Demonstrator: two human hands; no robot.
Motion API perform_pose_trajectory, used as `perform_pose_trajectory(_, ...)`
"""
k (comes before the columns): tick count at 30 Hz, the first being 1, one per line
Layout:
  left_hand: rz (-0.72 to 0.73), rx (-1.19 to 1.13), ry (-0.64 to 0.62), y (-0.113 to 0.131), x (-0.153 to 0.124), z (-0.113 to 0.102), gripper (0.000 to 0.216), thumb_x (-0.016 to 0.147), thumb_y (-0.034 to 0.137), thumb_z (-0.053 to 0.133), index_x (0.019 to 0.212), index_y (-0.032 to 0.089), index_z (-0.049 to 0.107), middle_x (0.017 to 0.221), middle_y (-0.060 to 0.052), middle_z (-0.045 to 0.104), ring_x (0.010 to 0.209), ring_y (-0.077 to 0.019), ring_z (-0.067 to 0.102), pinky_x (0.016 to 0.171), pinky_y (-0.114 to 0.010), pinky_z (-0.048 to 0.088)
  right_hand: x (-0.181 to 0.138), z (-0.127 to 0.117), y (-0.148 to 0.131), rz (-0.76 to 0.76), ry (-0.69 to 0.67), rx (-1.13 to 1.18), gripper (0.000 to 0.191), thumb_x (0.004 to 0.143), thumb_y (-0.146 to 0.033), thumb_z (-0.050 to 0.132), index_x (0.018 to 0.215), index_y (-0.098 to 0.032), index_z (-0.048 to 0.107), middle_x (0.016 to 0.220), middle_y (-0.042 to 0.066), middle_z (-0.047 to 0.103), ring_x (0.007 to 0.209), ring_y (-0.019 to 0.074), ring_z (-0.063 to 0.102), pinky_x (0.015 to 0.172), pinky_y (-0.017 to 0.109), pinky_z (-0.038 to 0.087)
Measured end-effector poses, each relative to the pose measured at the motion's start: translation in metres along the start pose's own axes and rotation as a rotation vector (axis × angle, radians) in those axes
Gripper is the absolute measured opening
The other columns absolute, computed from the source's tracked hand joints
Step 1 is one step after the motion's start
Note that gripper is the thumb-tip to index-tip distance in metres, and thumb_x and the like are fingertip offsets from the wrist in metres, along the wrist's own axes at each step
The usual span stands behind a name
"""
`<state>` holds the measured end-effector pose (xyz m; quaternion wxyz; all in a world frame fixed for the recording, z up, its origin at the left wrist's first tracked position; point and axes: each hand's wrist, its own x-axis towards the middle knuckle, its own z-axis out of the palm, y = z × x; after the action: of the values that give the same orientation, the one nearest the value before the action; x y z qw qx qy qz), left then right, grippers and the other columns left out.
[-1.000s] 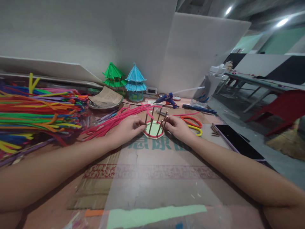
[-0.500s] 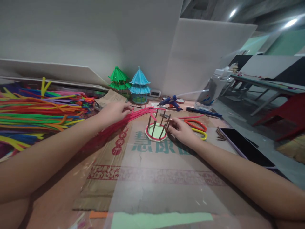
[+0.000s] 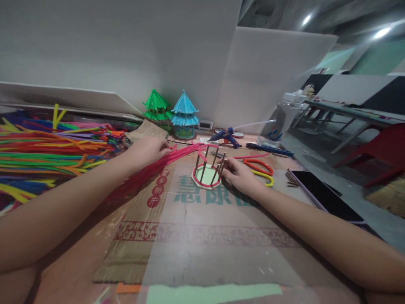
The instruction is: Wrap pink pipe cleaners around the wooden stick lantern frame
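My left hand [image 3: 150, 148] is at the back left, above a bundle of pinkish-red pipe cleaners [image 3: 177, 156]. Its fingertips are pinched together, with a short pink end showing at them. A small octagonal base [image 3: 210, 175], pale green with a red rim, carries several upright brown sticks [image 3: 204, 166]. Bent pink pipe cleaner lies across the tops of some of them. On the right side of this model, my right hand [image 3: 238, 173] has its thumb and curled fingers against the sticks and rim; the exact contact is partly hidden.
Many coloured pipe cleaners [image 3: 57, 147] are heaped at left. Behind stand a green pavilion model [image 3: 155, 103] and a blue one [image 3: 185, 114]. A glue gun [image 3: 226, 136], scissors [image 3: 261, 166], a dark blue pen-like tool [image 3: 268, 149], a bottle [image 3: 278, 122] and a phone [image 3: 325, 194] lie right.
My left hand has drawn slightly left and down, its fingers closer together. The right hand stays at the model. The whole view has shifted a little.
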<state>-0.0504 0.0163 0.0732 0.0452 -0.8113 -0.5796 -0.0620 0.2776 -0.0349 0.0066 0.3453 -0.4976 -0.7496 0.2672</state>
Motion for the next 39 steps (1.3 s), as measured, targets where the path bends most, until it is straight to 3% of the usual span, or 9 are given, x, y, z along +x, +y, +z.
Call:
perform_pose_trajectory(6, 0.088, 0.065, -0.068, -0.005, 0.003, 0.012, 0.042, 0.089, 0.043, 0.046, 0.103, 0.023, 0.081, 0.106, -0.013, 0.082, 0.094, -0.0339, 0.075, 0.080, -0.037, 0.051, 0.000, -0.003, -0.003, 0.005, 0.099, 0.150, 0.030, 0.090, -0.034, 0.056, 0.116, -0.019, 0.061, 0.079, 0.000, 0.065, 0.071, 0.0178, 0.063, 0.067, 0.031, 0.050)
perform_pose_trajectory(10, 0.112, 0.071, -0.101, -0.004, 0.005, 0.016, 0.047, 0.091, 0.050, 0.043, 0.101, 0.023, 0.079, 0.104, -0.014, 0.081, 0.093, -0.0341, 0.075, 0.077, -0.038, 0.050, 0.004, -0.033, -0.020, -0.057, 0.269, 0.282, 0.025, 0.089, -0.032, 0.059, 0.110, -0.020, 0.061, 0.071, -0.003, 0.062, 0.066, 0.0145, 0.059, 0.065, 0.028, 0.048)
perform_pose_trajectory(13, 0.111, 0.069, -0.137, -0.001, 0.004, 0.015, 0.043, 0.090, 0.049, 0.045, 0.098, 0.022, 0.077, 0.105, -0.014, 0.081, 0.093, -0.0343, 0.074, 0.074, -0.038, 0.049, 0.011, -0.063, -0.025, -0.105, 0.347, 0.215, 0.023, 0.091, -0.030, 0.057, 0.111, -0.019, 0.063, 0.073, -0.002, 0.064, 0.069, 0.0150, 0.061, 0.065, 0.028, 0.049)
perform_pose_trajectory(18, 0.118, 0.093, -0.063, 0.007, -0.002, 0.013, 0.043, 0.096, 0.052, 0.040, 0.095, 0.021, 0.071, 0.097, -0.013, 0.079, 0.083, -0.0304, 0.072, 0.066, -0.035, 0.045, 0.023, -0.097, -0.003, -0.123, 0.218, -0.446, 0.022, 0.096, -0.023, 0.056, 0.103, -0.018, 0.076, 0.108, 0.010, 0.076, 0.095, 0.0227, 0.069, 0.087, 0.035, 0.052)
perform_pose_trajectory(21, 0.106, 0.079, -0.034, 0.011, -0.004, 0.014, 0.046, 0.097, 0.053, 0.038, 0.105, 0.021, 0.070, 0.107, -0.014, 0.078, 0.091, -0.0332, 0.073, 0.070, -0.037, 0.047, 0.025, -0.099, 0.021, -0.002, 0.067, -0.711, 0.031, 0.102, -0.024, 0.053, 0.120, -0.017, 0.076, 0.132, 0.015, 0.071, 0.120, 0.0279, 0.065, 0.102, 0.037, 0.049)
perform_pose_trajectory(24, 0.117, 0.074, -0.024, 0.014, -0.005, 0.017, 0.049, 0.097, 0.053, 0.037, 0.112, 0.021, 0.072, 0.113, -0.016, 0.078, 0.098, -0.0364, 0.073, 0.073, -0.039, 0.048, 0.026, -0.093, 0.038, 0.057, -0.020, -0.745, 0.033, 0.105, -0.025, 0.048, 0.124, -0.017, 0.075, 0.136, 0.013, 0.070, 0.126, 0.0269, 0.063, 0.105, 0.035, 0.047)
perform_pose_trajectory(31, 0.130, 0.093, -0.028, 0.017, -0.006, 0.016, 0.051, 0.097, 0.051, 0.037, 0.114, 0.020, 0.073, 0.110, -0.016, 0.078, 0.098, -0.0373, 0.074, 0.074, -0.040, 0.049, 0.030, -0.088, 0.048, 0.090, -0.028, -0.760, 0.025, 0.104, -0.026, 0.051, 0.102, -0.013, 0.073, 0.115, 0.018, 0.073, 0.102, 0.0258, 0.066, 0.089, 0.031, 0.047)
perform_pose_trajectory(35, 0.139, 0.104, -0.027, 0.018, -0.006, 0.018, 0.051, 0.097, 0.052, 0.037, 0.114, 0.019, 0.073, 0.110, -0.017, 0.079, 0.099, -0.0372, 0.074, 0.076, -0.040, 0.051, 0.031, -0.089, 0.050, 0.109, -0.025, -0.728, 0.022, 0.104, -0.023, 0.051, 0.106, -0.014, 0.071, 0.111, 0.014, 0.075, 0.093, 0.0221, 0.067, 0.078, 0.027, 0.045)
perform_pose_trajectory(39, 0.145, 0.101, -0.029, 0.019, -0.007, 0.018, 0.051, 0.096, 0.049, 0.038, 0.116, 0.019, 0.073, 0.113, -0.016, 0.079, 0.100, -0.0361, 0.074, 0.078, -0.040, 0.052, 0.027, -0.089, 0.043, 0.093, -0.040, -0.700, 0.024, 0.105, -0.023, 0.050, 0.110, -0.018, 0.073, 0.112, 0.009, 0.077, 0.093, 0.0192, 0.067, 0.078, 0.025, 0.043)
